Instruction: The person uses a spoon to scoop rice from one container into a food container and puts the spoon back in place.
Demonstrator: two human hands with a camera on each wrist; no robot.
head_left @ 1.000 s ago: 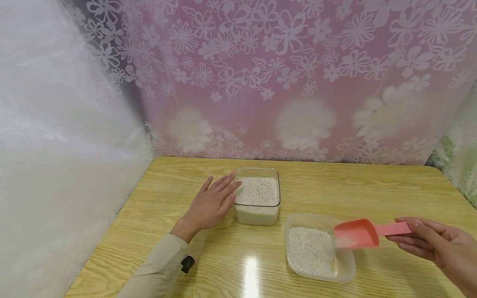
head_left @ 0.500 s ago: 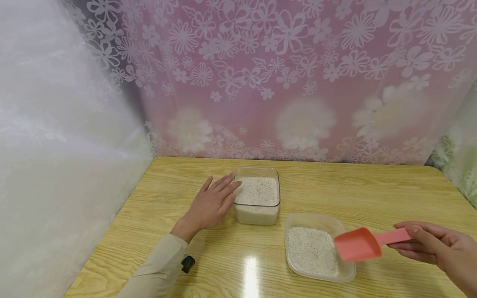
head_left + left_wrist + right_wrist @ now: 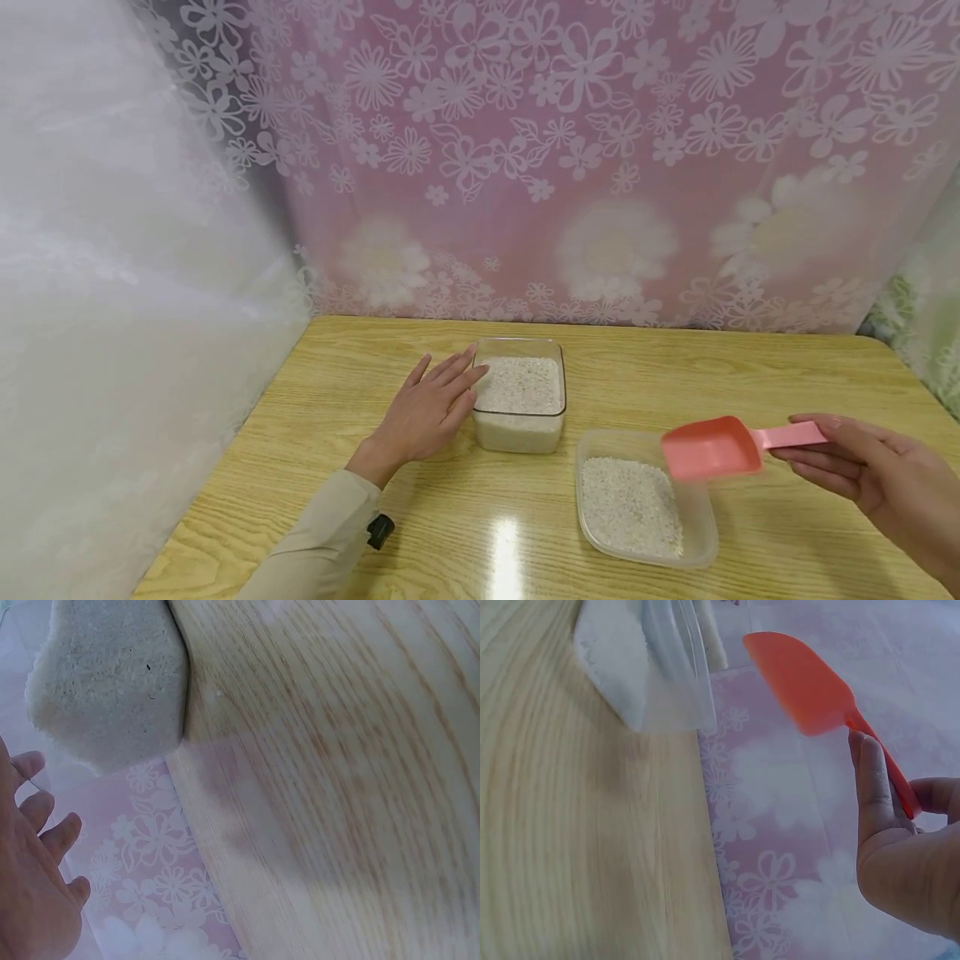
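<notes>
My right hand (image 3: 873, 471) grips the pink handle of a red-pink scoop (image 3: 711, 450), whose bowl shows no rice in the head view. The scoop is held over the right part of a low clear plastic container (image 3: 701, 533) with a layer of rice (image 3: 630, 504) in it. Farther back and to the left stands a deeper clear container (image 3: 519, 435), filled well up with rice (image 3: 120, 682). At its left rim rests my left hand (image 3: 423, 412), the fingers extended and fingertips over the edge.
Both containers stand on a light wood-grain table (image 3: 300, 467). A pink flowered curtain (image 3: 480, 167) hangs behind the table's back edge, and a whitish sheet (image 3: 135, 292) hangs at the left. A dark band (image 3: 380, 531) shows by the left sleeve.
A second ago rice was falling from the scoop into the low container. The scoop then tipped down, and now it has risen and moved slightly back. The left hand stays in place.
</notes>
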